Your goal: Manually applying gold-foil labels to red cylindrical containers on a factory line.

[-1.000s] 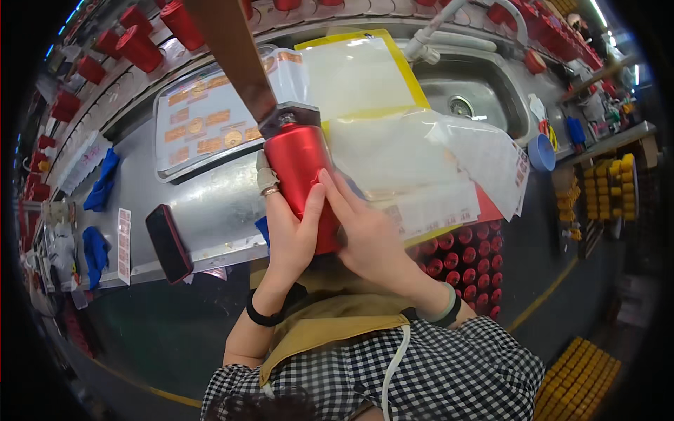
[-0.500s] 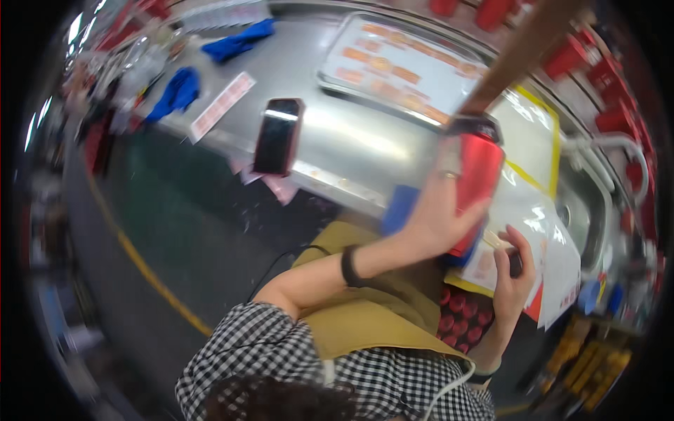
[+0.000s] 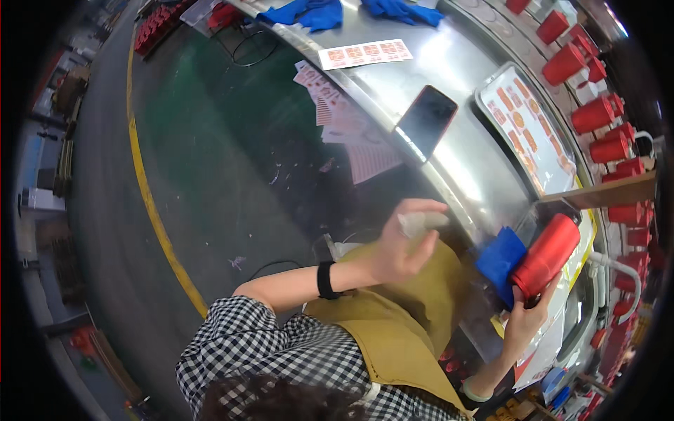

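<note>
A red metal bottle [image 3: 551,252], its upper end dark, lies tilted over the counter's near edge at the right. My right hand [image 3: 528,321] is closed round its lower end, with some fingers hidden behind it. Against the bottle's left side is a blue cloth [image 3: 503,261]. My left hand [image 3: 407,245] is up in front of the apron, away from the bottle, its fingers curved and apart. A whitish wrap [image 3: 421,223] shows on one of its fingers; motion blurs it.
On the metal counter [image 3: 484,182] lie a phone [image 3: 430,119], a sticker strip [image 3: 365,53], blue gloves [image 3: 309,14] and a tray [image 3: 502,133] of orange labels. A wooden bar [image 3: 611,191] crosses at right. Red jugs [image 3: 565,64] line the back. Printed sheets [image 3: 365,151] hang below the edge.
My left hand has let go of the red bottle and moved left. My right hand has taken hold of the bottle's lower end. The view has turned toward the left.
</note>
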`<state>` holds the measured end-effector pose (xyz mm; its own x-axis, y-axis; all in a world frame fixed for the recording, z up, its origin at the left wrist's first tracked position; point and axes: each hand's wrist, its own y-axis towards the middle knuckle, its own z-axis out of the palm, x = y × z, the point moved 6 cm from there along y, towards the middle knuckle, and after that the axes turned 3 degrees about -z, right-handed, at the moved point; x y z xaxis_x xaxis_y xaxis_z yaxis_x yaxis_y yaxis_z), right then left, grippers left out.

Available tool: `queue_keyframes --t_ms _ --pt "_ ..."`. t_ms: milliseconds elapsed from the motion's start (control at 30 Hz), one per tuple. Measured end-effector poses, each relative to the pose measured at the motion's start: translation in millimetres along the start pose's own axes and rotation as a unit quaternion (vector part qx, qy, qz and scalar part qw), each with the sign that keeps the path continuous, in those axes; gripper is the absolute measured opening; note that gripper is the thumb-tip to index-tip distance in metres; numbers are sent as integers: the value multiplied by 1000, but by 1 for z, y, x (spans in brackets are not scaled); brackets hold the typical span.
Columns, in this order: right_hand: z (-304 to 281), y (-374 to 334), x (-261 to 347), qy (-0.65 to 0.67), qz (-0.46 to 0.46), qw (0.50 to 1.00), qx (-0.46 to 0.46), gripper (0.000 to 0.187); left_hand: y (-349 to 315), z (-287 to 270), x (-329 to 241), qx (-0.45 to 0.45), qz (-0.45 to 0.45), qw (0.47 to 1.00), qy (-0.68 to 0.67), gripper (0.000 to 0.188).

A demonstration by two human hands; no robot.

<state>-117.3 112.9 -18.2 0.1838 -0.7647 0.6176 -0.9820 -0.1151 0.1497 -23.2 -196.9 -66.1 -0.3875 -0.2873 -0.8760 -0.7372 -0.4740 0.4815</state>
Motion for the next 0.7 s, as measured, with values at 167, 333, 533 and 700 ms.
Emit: queue_keyframes --t_ms 167,333,533,700 --pt "0 2 6 -28 8 1000 7 90 -28 -79 92 -113 -144 983 4 32" --pt "-2 2 -1 -22 -71 997 -28 89 -50 -132 217 -224 -308 924 -38 35" --pt "-5 3 -7 -35 -44 998 5 91 -3 -175 276 -275 -312 906 74 43" --pt "-5 2 -10 5 2 1000 18 93 36 -180 318 -327 -330 877 127 46"
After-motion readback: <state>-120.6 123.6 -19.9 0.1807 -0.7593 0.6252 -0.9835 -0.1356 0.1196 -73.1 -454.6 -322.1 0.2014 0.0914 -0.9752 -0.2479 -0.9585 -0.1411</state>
